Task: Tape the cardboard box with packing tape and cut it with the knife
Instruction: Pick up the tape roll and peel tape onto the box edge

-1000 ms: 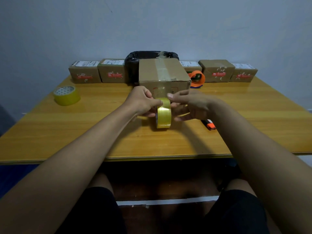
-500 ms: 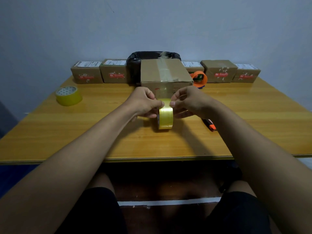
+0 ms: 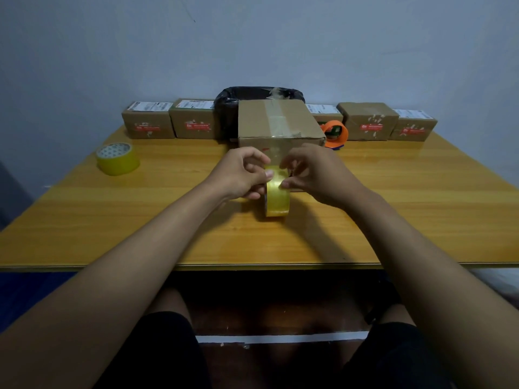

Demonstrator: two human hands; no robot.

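A roll of clear yellowish packing tape (image 3: 277, 199) stands on edge on the wooden table (image 3: 421, 209), just in front of a brown cardboard box (image 3: 276, 122) with clear tape along its top seam. My left hand (image 3: 238, 175) grips the roll from the left, thumb on its top. My right hand (image 3: 314, 171) pinches the tape surface at the top of the roll with fingertips and thumb. The knife is hidden behind my right forearm.
A second yellow tape roll (image 3: 118, 159) lies flat at the left. Several small labelled cartons (image 3: 148, 123) line the back edge beside a black bag-lined bin (image 3: 252, 94). An orange tape dispenser (image 3: 335, 134) sits right of the box.
Both hands stayed on the roll; my right fingers shifted from the side onto the roll's top and curled into a pinch. The orange knife, visible earlier by my right wrist, is now covered.
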